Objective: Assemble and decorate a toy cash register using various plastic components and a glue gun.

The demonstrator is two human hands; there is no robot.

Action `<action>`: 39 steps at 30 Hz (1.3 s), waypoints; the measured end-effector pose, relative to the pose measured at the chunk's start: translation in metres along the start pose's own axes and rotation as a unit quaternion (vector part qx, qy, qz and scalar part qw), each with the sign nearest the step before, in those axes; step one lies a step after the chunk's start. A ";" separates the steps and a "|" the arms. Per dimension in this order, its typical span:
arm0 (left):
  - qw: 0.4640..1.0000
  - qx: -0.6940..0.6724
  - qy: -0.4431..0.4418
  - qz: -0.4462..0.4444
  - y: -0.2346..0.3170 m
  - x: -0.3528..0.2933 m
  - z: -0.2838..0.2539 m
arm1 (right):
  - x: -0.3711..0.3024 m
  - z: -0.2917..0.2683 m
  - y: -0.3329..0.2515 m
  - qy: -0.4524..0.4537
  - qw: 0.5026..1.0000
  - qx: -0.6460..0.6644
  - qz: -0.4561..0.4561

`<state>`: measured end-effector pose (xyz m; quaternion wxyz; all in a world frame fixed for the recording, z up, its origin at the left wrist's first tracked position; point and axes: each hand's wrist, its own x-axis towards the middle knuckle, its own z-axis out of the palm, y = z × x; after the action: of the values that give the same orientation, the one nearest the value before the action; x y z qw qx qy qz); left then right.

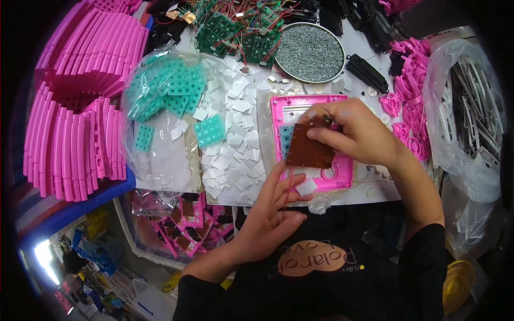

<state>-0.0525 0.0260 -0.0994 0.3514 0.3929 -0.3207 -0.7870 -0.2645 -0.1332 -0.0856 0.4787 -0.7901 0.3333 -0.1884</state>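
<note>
My right hand (pixel 358 131) grips a brown circuit board (pixel 310 147) between thumb and fingers, tilted above an open pink plastic casing (pixel 342 176). Red wires trail from the board down past my left hand (pixel 267 219). The left hand's fingers are spread at the casing's near left corner, just below the board. A small white square (pixel 307 187) touches or lies beside its fingertips; which one, I cannot tell. Part of a blue-green keypad (pixel 285 138) shows inside the casing, the rest being covered by the board.
Teal keypads (pixel 166 85) and scattered white squares (pixel 230 155) lie left of the casing. Behind it are a round tray of screws (pixel 310 53) and green circuit boards (pixel 217 35). Stacked pink casings (pixel 75 139) stand far left; pink parts (pixel 409 107) and a bag of grey strips (pixel 476 101) are right.
</note>
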 end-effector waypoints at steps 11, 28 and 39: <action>1.000 0.015 -0.011 0.013 0.003 -0.004 -0.008 | 0.041 0.014 0.017 -0.052 0.985 -0.147 -0.072; 0.997 0.065 -0.041 -0.007 0.002 -0.003 -0.009 | 0.028 0.012 0.008 -0.040 0.985 -0.169 0.025; 0.997 0.061 -0.040 -0.007 0.000 -0.004 -0.011 | 0.030 0.015 -0.012 -0.034 0.977 -0.208 0.009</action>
<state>-0.0415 0.0262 -0.1032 0.3079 0.3846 -0.3791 -0.7833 -0.2303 -0.1409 -0.0828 0.3165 -0.8753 0.3558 -0.0837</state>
